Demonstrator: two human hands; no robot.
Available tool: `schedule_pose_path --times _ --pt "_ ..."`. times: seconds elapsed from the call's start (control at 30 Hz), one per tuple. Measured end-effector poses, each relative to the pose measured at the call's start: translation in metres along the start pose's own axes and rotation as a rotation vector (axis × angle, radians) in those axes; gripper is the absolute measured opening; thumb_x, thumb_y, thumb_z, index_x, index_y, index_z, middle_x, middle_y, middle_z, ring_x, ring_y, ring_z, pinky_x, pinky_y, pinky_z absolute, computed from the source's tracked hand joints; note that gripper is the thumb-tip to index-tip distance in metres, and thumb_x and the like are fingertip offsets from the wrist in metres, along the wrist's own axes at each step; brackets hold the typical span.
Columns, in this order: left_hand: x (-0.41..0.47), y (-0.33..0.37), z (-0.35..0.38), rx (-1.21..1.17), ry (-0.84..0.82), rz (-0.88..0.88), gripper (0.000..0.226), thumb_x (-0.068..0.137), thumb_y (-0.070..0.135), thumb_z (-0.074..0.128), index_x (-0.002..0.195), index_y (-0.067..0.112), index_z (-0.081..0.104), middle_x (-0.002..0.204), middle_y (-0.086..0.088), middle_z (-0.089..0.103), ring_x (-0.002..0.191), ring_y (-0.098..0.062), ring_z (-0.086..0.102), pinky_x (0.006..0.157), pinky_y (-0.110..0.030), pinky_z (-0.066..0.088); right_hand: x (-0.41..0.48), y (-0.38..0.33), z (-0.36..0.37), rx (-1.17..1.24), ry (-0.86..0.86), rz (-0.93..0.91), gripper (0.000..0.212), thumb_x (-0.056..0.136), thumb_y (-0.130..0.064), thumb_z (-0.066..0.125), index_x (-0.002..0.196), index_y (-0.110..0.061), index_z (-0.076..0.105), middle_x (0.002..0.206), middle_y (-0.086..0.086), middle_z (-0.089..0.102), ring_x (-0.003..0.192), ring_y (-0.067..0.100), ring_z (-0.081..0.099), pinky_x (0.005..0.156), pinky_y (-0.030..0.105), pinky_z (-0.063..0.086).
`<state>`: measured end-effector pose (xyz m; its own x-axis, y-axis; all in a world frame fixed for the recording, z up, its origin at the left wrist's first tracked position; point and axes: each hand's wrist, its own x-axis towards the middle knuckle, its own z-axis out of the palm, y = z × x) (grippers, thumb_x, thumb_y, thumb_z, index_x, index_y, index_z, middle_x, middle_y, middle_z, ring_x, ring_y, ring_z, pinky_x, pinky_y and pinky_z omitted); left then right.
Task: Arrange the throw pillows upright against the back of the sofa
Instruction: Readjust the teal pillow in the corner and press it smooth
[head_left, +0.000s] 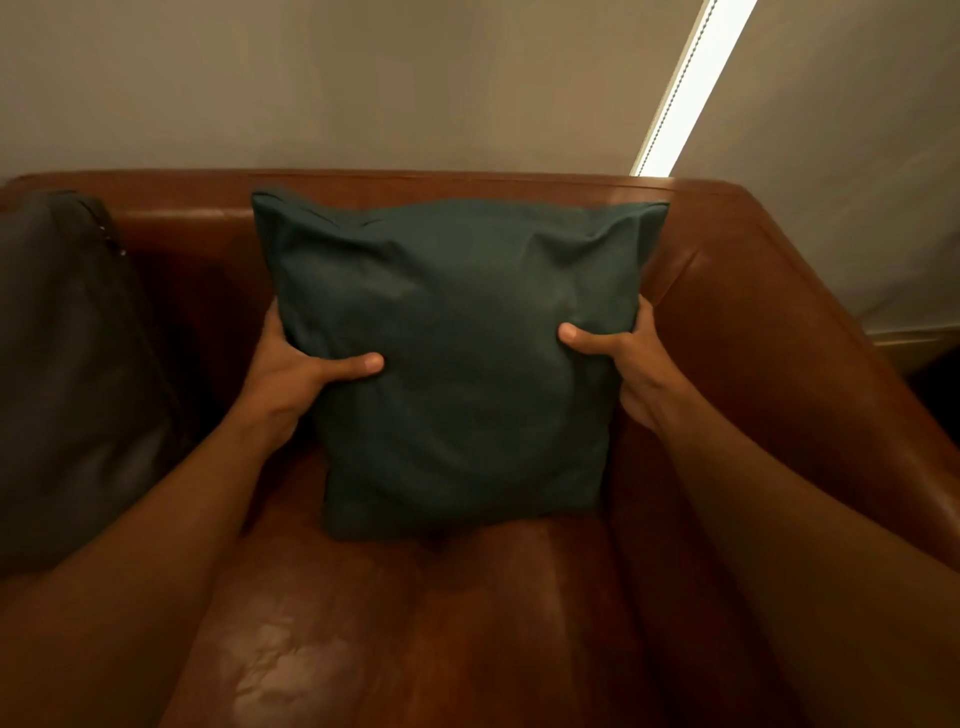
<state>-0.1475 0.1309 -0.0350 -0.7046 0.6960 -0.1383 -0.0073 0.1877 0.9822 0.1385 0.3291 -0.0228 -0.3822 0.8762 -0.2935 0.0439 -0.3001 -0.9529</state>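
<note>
Stood green pillow (457, 364) upright mid-frame against sofa back (208, 208), left hand (291, 374) and right hand (628, 364) clasping its sides; dark pillow (67, 364) at left edge seemingly placed.

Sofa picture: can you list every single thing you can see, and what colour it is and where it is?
green pillow: one, dark green, upright on the seat against the sofa back, held at both sides
dark pillow: one, dark grey-black, at the sofa's left end, partly cut off by the picture edge
sofa: one, shiny brown leather, fills the lower picture
wall: one, beige, behind the sofa
light strip: one, bright white, slanting at upper right
left hand: one, grip on the green pillow's left edge
right hand: one, grip on its right edge
</note>
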Motion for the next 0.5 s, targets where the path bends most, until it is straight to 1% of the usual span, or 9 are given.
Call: schedule_pose_path --times 0.03,0.07,0.17,0.23,0.3,0.37,0.43,0.5 --pt "0.002 -0.001 -0.005 -0.026 0.009 -0.019 0.143 0.021 0.033 0.105 0.15 0.024 0.043 0.141 0.008 0.061 0.122 -0.008 0.062 0.105 -0.04 0.053 -0.004 0.0 0.004 0.006 -0.009 -0.01 0.137 0.031 -0.025 0.106 0.151 -0.027 0.041 0.138 -0.001 0.066 0.122 0.02 0.069 0.104 0.05 0.057" --pt "0.003 -0.004 -0.012 -0.039 0.023 -0.028 0.14 0.018 0.033 0.104 0.146 0.022 0.047 0.137 0.007 0.064 0.119 -0.008 0.065 0.104 -0.041 0.054 -0.007 0.0 0.008 0.011 -0.016 -0.02 0.132 0.033 -0.024 0.105 0.148 -0.028 0.042 0.138 -0.001 0.065 0.122 0.021 0.068 0.104 0.05 0.057" --pt "-0.001 -0.007 -0.032 -0.071 0.092 0.012 0.129 0.024 0.022 0.102 0.141 0.022 0.048 0.135 0.008 0.065 0.118 -0.005 0.065 0.104 -0.039 0.054 -0.015 -0.004 0.024 0.04 -0.056 -0.058 0.124 0.037 -0.024 0.103 0.144 -0.031 0.042 0.139 -0.001 0.064 0.125 0.019 0.066 0.105 0.047 0.057" --pt "-0.004 -0.009 -0.039 -0.108 0.125 0.04 0.127 0.027 0.022 0.1 0.143 0.02 0.047 0.137 0.008 0.064 0.12 -0.006 0.065 0.104 -0.04 0.054 -0.019 -0.006 0.031 0.035 -0.075 -0.081 0.122 0.04 -0.022 0.103 0.145 -0.031 0.042 0.14 -0.001 0.063 0.126 0.019 0.065 0.105 0.045 0.057" --pt "-0.006 -0.009 -0.034 -0.144 0.116 0.06 0.126 0.032 0.016 0.099 0.146 0.018 0.046 0.139 0.006 0.063 0.122 -0.007 0.065 0.105 -0.041 0.054 -0.022 -0.006 0.029 0.023 -0.066 -0.087 0.118 0.047 -0.018 0.103 0.147 -0.029 0.042 0.14 0.0 0.063 0.125 0.019 0.066 0.105 0.045 0.057" --pt "-0.01 -0.005 -0.014 -0.159 0.078 0.076 0.118 0.031 0.013 0.098 0.138 0.022 0.049 0.136 0.009 0.065 0.12 -0.006 0.066 0.101 -0.036 0.056 -0.025 -0.006 0.013 0.025 -0.017 -0.09 0.111 0.055 -0.01 0.101 0.147 -0.025 0.043 0.138 0.001 0.065 0.124 0.019 0.067 0.104 0.047 0.057" --pt "-0.013 0.002 0.009 -0.153 0.029 0.092 0.107 0.029 0.018 0.098 0.125 0.029 0.053 0.13 0.012 0.067 0.117 -0.003 0.067 0.096 -0.03 0.057 -0.027 -0.007 -0.007 0.041 0.021 -0.093 0.117 0.049 -0.015 0.102 0.149 -0.025 0.042 0.139 0.002 0.065 0.124 0.02 0.068 0.103 0.046 0.058" --pt "-0.012 0.006 0.023 -0.142 -0.002 0.091 0.106 0.03 0.012 0.101 0.123 0.03 0.052 0.125 0.015 0.067 0.111 0.002 0.068 0.093 -0.026 0.057 -0.026 -0.011 -0.021 0.04 0.023 -0.096 0.124 0.042 -0.025 0.1 0.151 -0.025 0.04 0.14 0.001 0.064 0.126 0.02 0.066 0.102 0.043 0.058"
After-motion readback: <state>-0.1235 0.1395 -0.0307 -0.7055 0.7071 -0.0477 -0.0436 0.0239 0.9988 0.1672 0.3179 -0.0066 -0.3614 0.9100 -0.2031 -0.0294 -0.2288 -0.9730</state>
